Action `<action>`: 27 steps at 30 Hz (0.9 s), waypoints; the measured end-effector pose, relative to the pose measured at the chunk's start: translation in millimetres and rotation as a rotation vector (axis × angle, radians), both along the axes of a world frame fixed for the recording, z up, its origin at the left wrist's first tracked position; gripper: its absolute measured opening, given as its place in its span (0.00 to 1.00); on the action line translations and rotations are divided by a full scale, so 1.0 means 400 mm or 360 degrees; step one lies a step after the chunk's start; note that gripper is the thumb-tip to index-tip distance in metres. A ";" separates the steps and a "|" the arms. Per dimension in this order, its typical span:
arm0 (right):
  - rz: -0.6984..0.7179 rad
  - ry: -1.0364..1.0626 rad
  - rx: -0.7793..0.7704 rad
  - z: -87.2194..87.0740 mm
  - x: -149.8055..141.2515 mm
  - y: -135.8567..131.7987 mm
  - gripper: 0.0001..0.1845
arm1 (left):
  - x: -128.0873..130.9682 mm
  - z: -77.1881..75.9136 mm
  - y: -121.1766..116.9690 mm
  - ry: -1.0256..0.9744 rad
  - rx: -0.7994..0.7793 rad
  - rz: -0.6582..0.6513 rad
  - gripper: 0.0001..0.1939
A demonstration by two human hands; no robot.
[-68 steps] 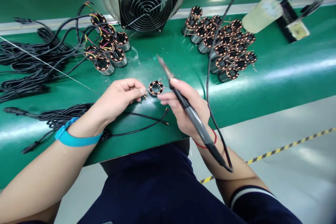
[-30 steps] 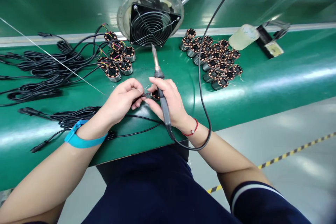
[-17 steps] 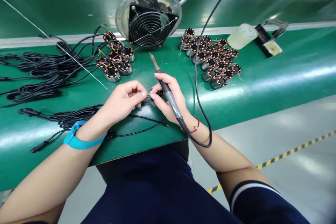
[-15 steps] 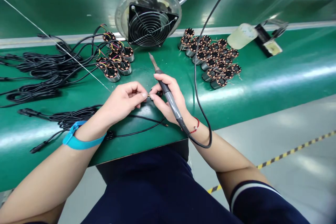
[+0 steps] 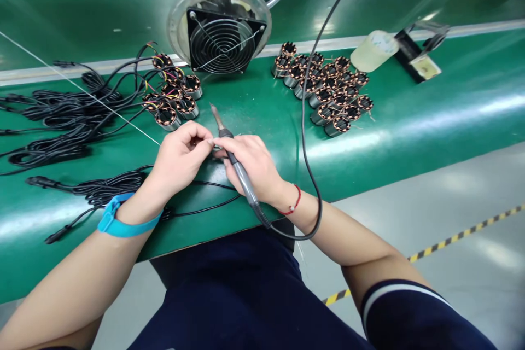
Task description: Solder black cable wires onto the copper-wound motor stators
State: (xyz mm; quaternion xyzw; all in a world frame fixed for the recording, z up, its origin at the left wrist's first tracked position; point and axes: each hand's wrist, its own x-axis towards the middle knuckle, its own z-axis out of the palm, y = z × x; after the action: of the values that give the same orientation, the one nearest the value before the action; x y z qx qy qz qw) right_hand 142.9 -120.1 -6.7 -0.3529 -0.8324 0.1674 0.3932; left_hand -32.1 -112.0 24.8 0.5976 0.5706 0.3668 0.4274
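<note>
My right hand [image 5: 256, 167] is wrapped around a soldering iron [image 5: 243, 178], whose bare tip points up and to the left, over the table. Its thumb and fingertips meet those of my left hand [image 5: 180, 156]. The left thumb and forefinger are pinched together on a thin wire, now mostly hidden by the fingers. A thin silvery strand [image 5: 102, 101] runs from the upper left down to behind the left hand. Under both wrists lies a bundled black cable [image 5: 109, 188], with its leads reaching right below the hands.
Copper-wound motor stators [image 5: 167, 118] with cables attached stand at the left, beside several coiled black cables [image 5: 61, 115]. More stators [image 5: 338, 126] are grouped at the right. A caged fan [image 5: 223, 46] hangs behind my hands. A tape roll [image 5: 374, 52] and dispenser [image 5: 418, 60] sit far right.
My right hand has moved left and turned, bringing the soldering iron's tip leftward. Its fingers now cover the yellow wire that showed between the hands. The left hand stays pinched.
</note>
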 end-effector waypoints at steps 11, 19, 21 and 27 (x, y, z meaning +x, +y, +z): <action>-0.0077 0.0086 -0.0355 -0.008 0.081 0.030 0.30 | 0.045 0.017 0.010 0.0364 0.0116 -0.0239 0.06; 0.0050 0.0043 -0.0369 -0.019 0.069 0.030 0.28 | 0.053 0.005 0.012 0.0248 0.0085 -0.0150 0.05; -0.0020 -0.0059 -0.0299 -0.020 0.051 0.024 0.26 | 0.050 0.002 0.006 0.0242 0.0067 -0.0168 0.05; -0.0088 -0.0135 -0.0260 -0.016 0.020 0.020 0.28 | 0.049 -0.006 -0.009 0.0345 0.0101 -0.0198 0.05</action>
State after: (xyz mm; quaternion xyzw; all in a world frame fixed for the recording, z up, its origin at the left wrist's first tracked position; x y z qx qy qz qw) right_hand 151.0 -112.3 -13.2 -0.4134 -0.8217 0.2087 0.3321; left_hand -12.5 -115.7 22.5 0.6812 0.5633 0.2909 0.3661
